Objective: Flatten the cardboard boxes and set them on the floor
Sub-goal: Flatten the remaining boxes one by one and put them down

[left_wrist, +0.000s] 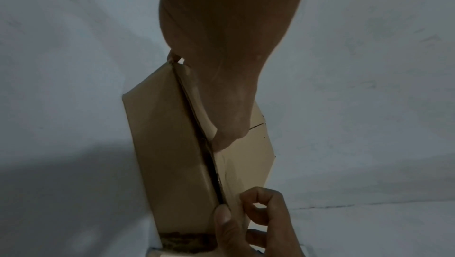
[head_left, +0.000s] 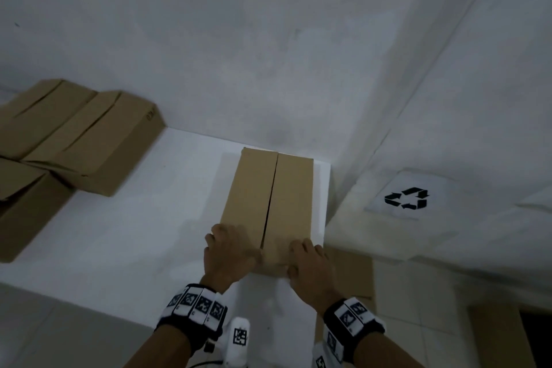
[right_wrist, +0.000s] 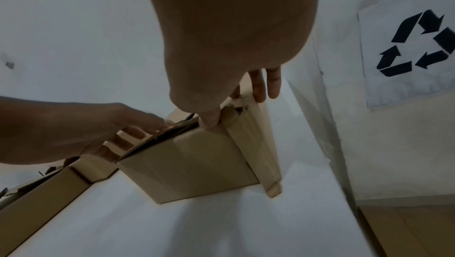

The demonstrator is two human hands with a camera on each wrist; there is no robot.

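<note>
A closed brown cardboard box (head_left: 268,206) stands on the white table (head_left: 143,227) near its right edge, with a seam running down its top flaps. My left hand (head_left: 231,248) grips the near end of the left flap, fingers (right_wrist: 133,134) tucked in at the seam. On the right flap my right hand (head_left: 307,261) has its thumb (right_wrist: 209,121) at the seam and its fingers (right_wrist: 265,86) over the box's right side. In the left wrist view the box (left_wrist: 167,144) shows its dark, slightly parted seam between both thumbs.
Several more closed cardboard boxes (head_left: 80,140) lie at the table's left and back. Flat cardboard (head_left: 355,272) lies on the floor right of the table. A recycling sign (head_left: 407,198) hangs on the right wall. The wall stands close behind the box.
</note>
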